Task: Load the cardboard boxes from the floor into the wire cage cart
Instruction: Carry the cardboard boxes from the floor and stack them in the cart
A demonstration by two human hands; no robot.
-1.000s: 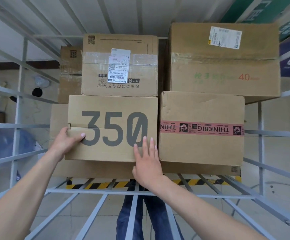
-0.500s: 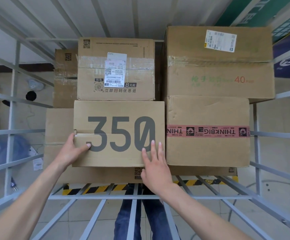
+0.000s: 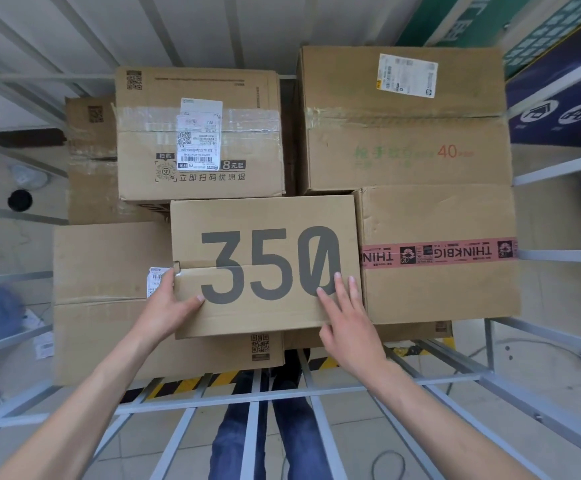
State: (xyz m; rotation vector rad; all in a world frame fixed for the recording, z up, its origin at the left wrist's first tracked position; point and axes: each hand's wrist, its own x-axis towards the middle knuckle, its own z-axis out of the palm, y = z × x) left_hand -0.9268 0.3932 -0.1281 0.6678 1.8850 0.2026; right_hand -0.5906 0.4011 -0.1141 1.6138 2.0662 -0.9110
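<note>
head view: the 350 box [image 3: 264, 268] is already inside the wire cage cart [image 3: 247, 398], sitting on a bigger plain box [image 3: 109, 306] and butted up against the thinkbig-tape box [image 3: 441, 254] on its right. the left hand [image 3: 167, 306] grips the 350 box's left edge, thumb on the front. the right hand [image 3: 347, 323] is just flat on the front near the lower right corner, fingers [image 3: 337, 289] straight, holding nothing.

my worry: only one hand really has hold of it, so if the box isn't fully seated it could slide back out toward the person on letting go. those right fingers are also close to the seam with the thinkbig box, so there's a pinch risk.

can't see the left fingers behind the 350 box's edge, how much of its underside is supported, or any boxes left on the floor. the labels are too blurry to read.
</note>
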